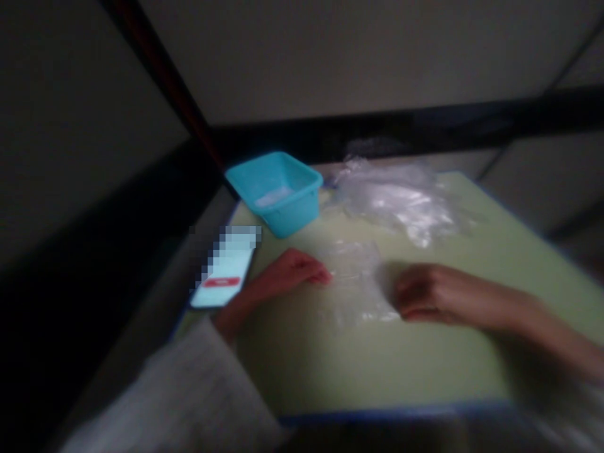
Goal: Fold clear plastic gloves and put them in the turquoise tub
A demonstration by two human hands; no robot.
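Observation:
A clear plastic bag [356, 283] lies on the pale green table [377, 371] between my hands. My left hand [302, 267] is at the bag's left edge, its fingers bent together; what they hold, if anything, is too blurred to tell. At the bag's lower right corner is my right hand [422, 294], with curled fingers that seem to touch the plastic. Whether anything is pinched there is hidden.
A turquoise basket [295, 214] with something whitish inside stands at the back left. Behind the bag, a heap of clear plastic bags [401, 195] spreads over the table's back. A lit phone [226, 267] lies beside my left forearm.

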